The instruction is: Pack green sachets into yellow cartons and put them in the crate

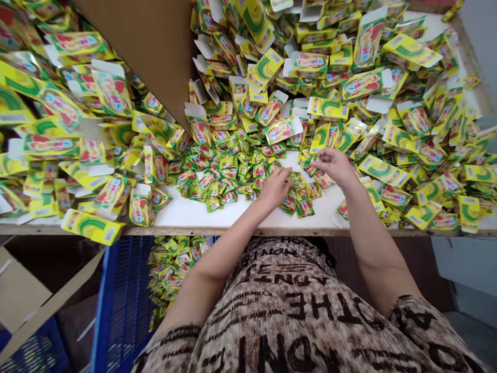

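Note:
Small green candy packets with red fruit pictures lie in a heap on the white tabletop. My left hand rests at the right side of this heap, palm down, fingers a little bent and apart, touching the packets under it. My right hand is just above the table to the right, thumb and fingertips pinched together at a green candy packet. Its fingers partly cover what they hold. Several more packets lie loose between my hands and the table's front edge.
Yellow-green candy boxes, many with flaps up, are piled behind and to the right; more boxes fill the left. A brown cardboard panel stands between the piles. Below the wooden edge is a blue crate beside more packages.

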`<action>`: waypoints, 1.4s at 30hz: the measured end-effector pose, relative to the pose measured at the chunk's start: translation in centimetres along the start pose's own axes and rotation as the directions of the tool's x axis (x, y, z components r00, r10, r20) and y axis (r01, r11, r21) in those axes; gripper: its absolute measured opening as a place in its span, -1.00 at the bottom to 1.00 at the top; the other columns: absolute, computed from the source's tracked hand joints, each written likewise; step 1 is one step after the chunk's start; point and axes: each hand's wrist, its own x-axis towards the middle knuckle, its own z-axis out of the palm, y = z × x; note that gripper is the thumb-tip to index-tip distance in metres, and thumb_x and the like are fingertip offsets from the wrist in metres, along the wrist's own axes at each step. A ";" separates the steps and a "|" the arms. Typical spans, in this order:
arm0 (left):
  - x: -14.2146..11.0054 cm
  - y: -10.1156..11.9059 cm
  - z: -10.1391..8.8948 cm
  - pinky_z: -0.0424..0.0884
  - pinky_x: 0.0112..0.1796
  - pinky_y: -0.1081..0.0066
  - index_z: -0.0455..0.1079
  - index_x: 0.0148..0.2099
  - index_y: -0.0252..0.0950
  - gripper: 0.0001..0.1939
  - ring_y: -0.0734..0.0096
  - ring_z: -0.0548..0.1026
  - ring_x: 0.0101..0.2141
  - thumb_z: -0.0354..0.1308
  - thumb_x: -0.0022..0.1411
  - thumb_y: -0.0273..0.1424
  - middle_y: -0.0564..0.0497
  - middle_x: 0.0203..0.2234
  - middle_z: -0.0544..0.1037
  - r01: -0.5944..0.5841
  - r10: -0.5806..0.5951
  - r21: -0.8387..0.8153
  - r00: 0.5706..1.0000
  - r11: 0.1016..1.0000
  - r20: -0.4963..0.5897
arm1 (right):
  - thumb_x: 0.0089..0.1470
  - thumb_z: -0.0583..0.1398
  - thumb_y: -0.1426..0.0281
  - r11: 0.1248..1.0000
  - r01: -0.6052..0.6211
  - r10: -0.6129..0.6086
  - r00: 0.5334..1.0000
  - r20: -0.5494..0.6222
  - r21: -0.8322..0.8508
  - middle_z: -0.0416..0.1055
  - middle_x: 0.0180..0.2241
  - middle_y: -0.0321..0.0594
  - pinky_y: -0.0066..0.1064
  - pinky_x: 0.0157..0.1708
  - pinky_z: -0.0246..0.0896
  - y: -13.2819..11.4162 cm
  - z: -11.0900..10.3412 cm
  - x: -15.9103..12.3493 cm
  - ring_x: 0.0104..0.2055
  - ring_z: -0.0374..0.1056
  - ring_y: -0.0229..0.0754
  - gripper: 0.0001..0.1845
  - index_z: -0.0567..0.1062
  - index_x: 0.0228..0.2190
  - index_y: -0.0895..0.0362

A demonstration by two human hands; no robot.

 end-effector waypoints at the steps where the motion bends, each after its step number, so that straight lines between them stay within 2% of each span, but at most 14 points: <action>1: 0.6 0.2 0.4 0.44 -0.06 0.20 0.32 0.19 -0.32 -0.53 0.10 0.50 -0.04 0.18 0.24 -0.39 -0.23 0.01 0.46 0.045 -0.047 0.106 0.999 0.993 0.017 | -0.26 0.42 0.18 1.000 0.002 -0.002 1.000 0.007 0.023 0.40 -0.49 -0.34 -0.43 -0.50 0.25 0.1 -0.4 -0.3 -0.47 0.31 -0.26 -0.54 0.47 -0.33 0.15; 4: 1.3 0.7 0.3 0.45 -0.21 0.25 0.39 0.09 -0.30 -0.57 0.08 0.53 -0.15 0.24 0.19 -0.30 -0.19 -0.06 0.46 0.085 -0.126 0.332 0.987 0.939 0.103 | -0.26 0.43 0.17 0.999 0.047 -0.042 0.985 0.168 -0.025 0.49 -0.37 -0.27 -0.38 -0.39 0.31 0.3 -1.8 -1.6 -0.38 0.36 -0.22 -0.54 0.54 -0.30 0.16; 6: 1.0 0.9 -0.4 0.43 -0.26 0.29 0.44 -0.01 -0.27 -0.68 0.13 0.53 -0.19 0.24 0.19 -0.29 -0.15 -0.09 0.45 0.073 -0.140 0.409 0.981 0.910 0.138 | -0.21 0.41 0.20 0.985 0.078 -0.021 0.939 0.343 -0.155 0.51 -0.39 -0.27 -0.38 -0.37 0.30 0.5 -2.6 -2.5 -0.37 0.37 -0.21 -0.61 0.59 -0.31 0.14; 8: 0.4 0.9 -1.0 0.41 -0.29 0.32 0.46 -0.05 -0.27 -0.73 0.17 0.53 -0.22 0.22 0.21 -0.28 -0.14 -0.11 0.45 0.083 -0.161 0.458 0.978 0.885 0.135 | -0.18 0.40 0.31 0.936 0.127 0.026 0.906 0.423 -0.328 0.50 -0.43 -0.31 -0.40 -0.38 0.26 0.8 -2.9 -3.2 -0.39 0.37 -0.20 -0.68 0.62 -0.29 0.12; 13: -1.0 -0.2 -1.7 0.41 -0.28 0.33 0.48 -0.05 -0.28 -0.70 0.18 0.53 -0.21 0.19 0.24 -0.22 -0.15 -0.11 0.47 0.078 -0.133 0.451 0.987 0.889 0.093 | -0.15 0.36 0.55 0.802 0.211 0.036 0.917 0.398 -0.559 0.55 -0.29 -0.24 -0.40 -0.28 0.27 1.3 -1.9 -3.4 -0.26 0.42 -0.15 -0.55 0.60 -0.14 0.09; 21: -1.7 -2.2 -2.0 0.44 -0.06 0.30 0.50 -0.01 -0.27 -0.70 0.21 0.53 -0.08 0.23 0.19 -0.40 -0.11 -0.07 0.56 -0.041 0.021 0.191 0.994 0.981 0.109 | -0.14 0.38 0.52 0.637 0.394 0.021 0.850 0.526 -0.662 0.49 -0.23 -0.12 -0.37 -0.21 0.24 1.6 -0.7 -2.6 -0.19 0.38 -0.08 -0.67 0.59 -0.23 0.16; 24: -0.5 -1.7 -2.4 0.45 -0.08 0.28 0.53 -0.05 -0.26 -0.76 0.24 0.55 -0.15 0.18 0.23 -0.41 -0.09 -0.17 0.61 -0.073 0.059 0.144 0.994 0.987 0.095 | -0.14 0.37 0.54 0.560 0.450 -0.045 0.855 0.516 -0.696 0.43 -0.23 -0.10 -0.35 -0.23 0.22 1.0 -0.6 -3.6 -0.17 0.34 -0.06 -0.71 0.54 -0.27 0.17; 27: 2.6 -0.8 -3.2 0.41 -0.01 0.20 0.50 -0.02 -0.29 -0.74 0.20 0.52 -0.10 0.12 0.27 -0.41 -0.13 -0.14 0.60 -0.116 0.115 0.161 0.993 0.980 0.013 | -0.08 0.32 0.55 0.476 0.521 -0.147 0.841 0.520 -0.708 0.40 -0.26 -0.08 -0.28 -0.18 0.20 0.4 -0.4 -5.7 -0.11 0.30 0.02 -0.80 0.49 -0.34 0.15; 30: 7.2 -0.3 -3.8 0.28 0.10 0.06 0.34 0.18 -0.31 -0.54 0.03 0.35 0.12 0.18 0.22 -0.43 -0.20 0.09 0.45 -0.076 0.119 0.299 0.985 0.951 -0.127 | 0.01 0.26 0.55 0.449 0.504 -0.160 0.858 0.488 -0.738 0.42 -0.31 -0.08 -0.27 -0.23 0.21 0.4 -0.2 -8.1 -0.16 0.31 0.02 -0.81 0.45 -0.28 0.14; 32: 10.2 -0.3 -3.9 0.22 0.12 -0.02 0.19 0.28 -0.30 -0.35 -0.09 0.22 0.20 0.24 0.16 -0.45 -0.25 0.20 0.31 -0.011 0.072 0.362 0.985 0.932 -0.154 | 0.07 0.23 0.55 0.451 0.491 -0.165 0.866 0.471 -0.745 0.43 -0.31 -0.08 -0.27 -0.25 0.23 0.9 -0.2 -9.6 -0.19 0.34 0.00 -0.81 0.44 -0.23 0.14; 35: 13.3 -0.4 -4.0 0.18 0.11 -0.10 0.10 0.30 -0.31 -0.24 -0.18 0.19 0.20 0.32 0.10 -0.41 -0.31 0.17 0.28 0.099 -0.053 0.353 0.989 0.930 -0.136 | 0.12 0.22 0.50 0.463 0.488 -0.201 0.871 0.448 -0.740 0.44 -0.31 -0.08 -0.25 -0.24 0.26 2.1 -0.8 -11.4 -0.20 0.36 0.00 -0.90 0.47 -0.28 0.12; 37: 13.3 -0.2 -4.2 0.18 0.09 -0.10 0.16 0.23 -0.32 -0.29 -0.19 0.22 0.17 0.34 0.08 -0.34 -0.31 0.12 0.31 0.151 -0.091 0.344 0.979 0.927 -0.184 | 0.14 0.22 0.43 0.548 0.453 -0.248 0.891 0.381 -0.703 0.44 -0.35 -0.11 -0.26 -0.27 0.28 2.4 -1.4 -12.0 -0.25 0.38 -0.03 -0.97 0.49 -0.32 0.11; 40: 10.3 1.0 -4.5 0.30 0.00 0.08 0.26 0.06 -0.32 -0.43 -0.06 0.34 0.07 0.35 0.06 -0.27 -0.25 0.03 0.38 0.103 -0.028 0.361 0.978 0.927 -0.208 | 0.14 0.25 0.28 0.814 0.301 -0.336 0.942 0.021 -0.497 0.46 -0.39 -0.19 -0.30 -0.35 0.29 1.2 -1.7 -11.9 -0.37 0.38 -0.12 -0.84 0.50 -0.27 0.09; 42: 6.8 2.3 -4.1 0.36 -0.14 0.24 0.26 -0.03 -0.29 -0.52 0.08 0.46 -0.09 0.33 0.07 -0.24 -0.17 -0.13 0.46 0.042 -0.010 0.370 0.996 0.928 -0.086 | 0.12 0.25 0.19 0.943 0.215 -0.285 0.917 -0.279 -0.255 0.47 -0.38 -0.23 -0.33 -0.41 0.28 -0.5 -0.8 -11.1 -0.43 0.35 -0.17 -0.75 0.49 -0.23 0.09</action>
